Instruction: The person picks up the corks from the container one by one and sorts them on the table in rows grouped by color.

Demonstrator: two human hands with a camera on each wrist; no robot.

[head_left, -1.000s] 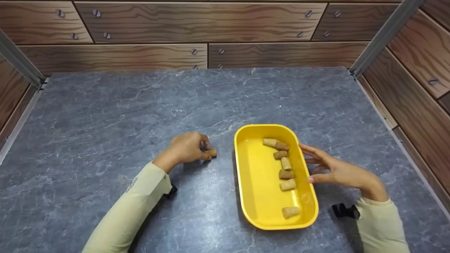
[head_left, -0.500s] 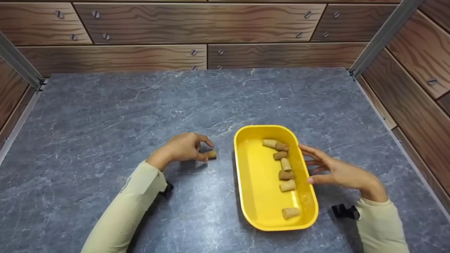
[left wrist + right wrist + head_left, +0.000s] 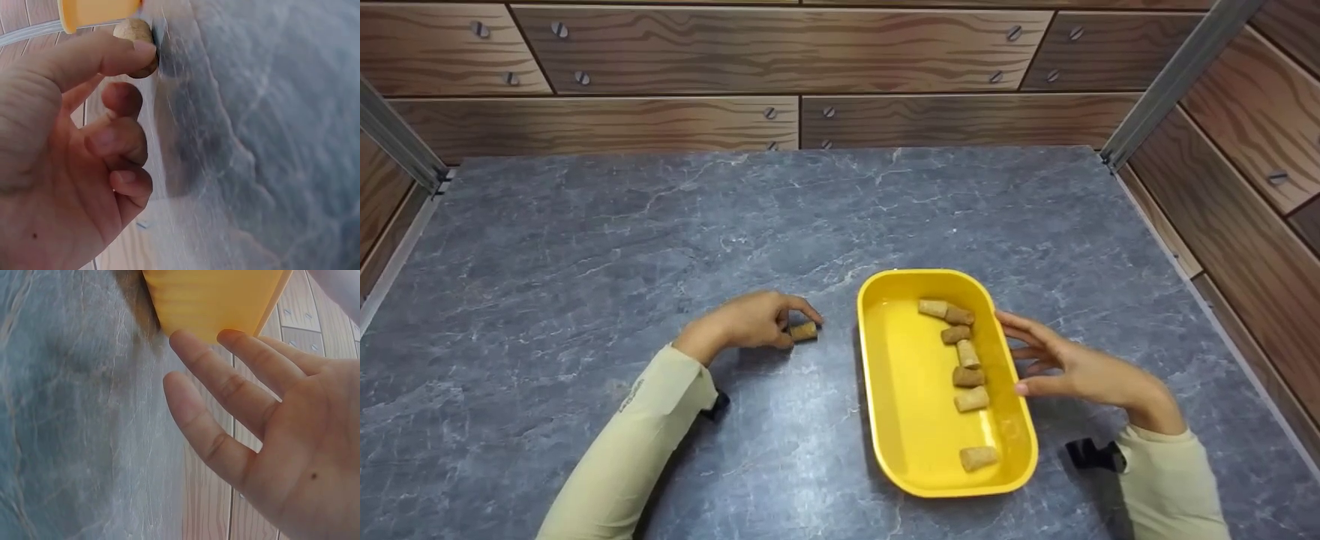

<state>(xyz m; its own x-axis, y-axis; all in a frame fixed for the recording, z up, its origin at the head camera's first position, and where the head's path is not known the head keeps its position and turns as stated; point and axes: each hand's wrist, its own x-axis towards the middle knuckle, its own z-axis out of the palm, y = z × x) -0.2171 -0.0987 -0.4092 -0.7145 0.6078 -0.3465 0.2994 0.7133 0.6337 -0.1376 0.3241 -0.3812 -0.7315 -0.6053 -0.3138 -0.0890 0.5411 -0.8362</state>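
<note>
A brown cork (image 3: pixel 804 331) lies on the grey marbled table, left of a yellow tray (image 3: pixel 900 489). My left hand (image 3: pixel 754 319) is around it, thumb at its near left end and index finger arched over to its right end. In the left wrist view the thumb overlaps the cork (image 3: pixel 132 31), and the other fingers curl loosely; the index fingertip is hidden there. My right hand (image 3: pixel 1084 367) rests its fingertips and thumb on the tray's right side. In the right wrist view its fingers (image 3: pixel 225 391) are nearly straight, by the tray wall (image 3: pixel 208 304).
Inside the tray, several corks (image 3: pixel 969 376) lie along its right half, one (image 3: pixel 979 458) apart near the front. Wood-patterned panels (image 3: pixel 675 124) border the table (image 3: pixel 607 247) at the back and sides. Black straps (image 3: pixel 1095 454) show at the sleeves.
My left index finger lifted off the cork, then came round to its right end; the thumb shifted left. My right hand and the tray have stayed in place.
</note>
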